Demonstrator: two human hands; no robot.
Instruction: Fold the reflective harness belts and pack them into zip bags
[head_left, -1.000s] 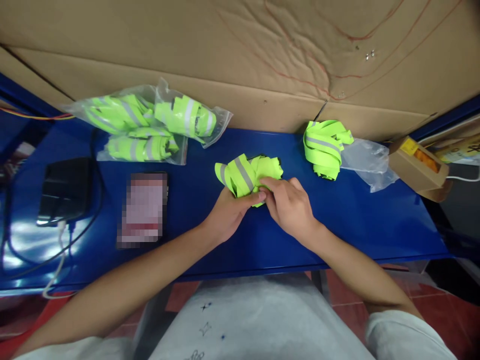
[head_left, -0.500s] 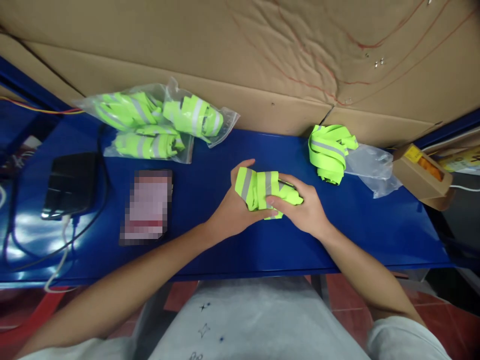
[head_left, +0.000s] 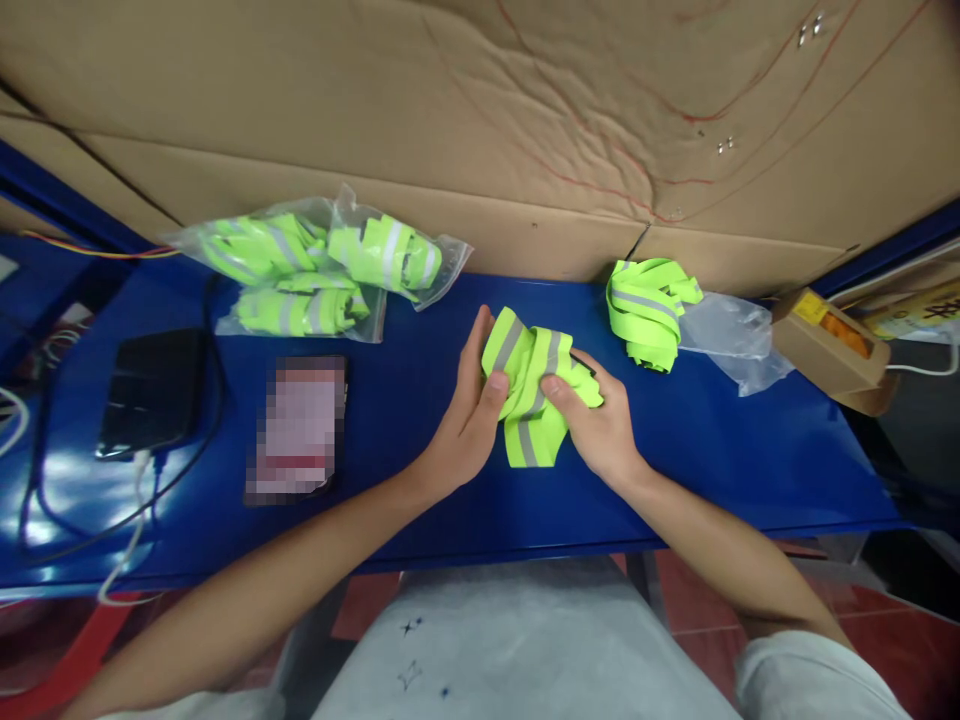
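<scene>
Left hand (head_left: pixel 466 425) and right hand (head_left: pixel 600 425) gripped folded neon reflective strap (head_left: pixel 534 385) over blue table (head_left: pixel 712 440); bagged straps (head_left: pixel 315 265) lay far-left.

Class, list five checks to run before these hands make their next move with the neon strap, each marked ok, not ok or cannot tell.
1. Both hands gripping: left hand and right hand pinch the folded reflective strap: ok.
2. Fold compact: a flap sticks out below the thumbs: not ok.
3. Bag at hand: the empty bag lies beside the loose strap bundle: ok.
4. Bag mouth open: cannot tell.
5. Other stock kept apart: the packed bags lie far left: ok.
</scene>
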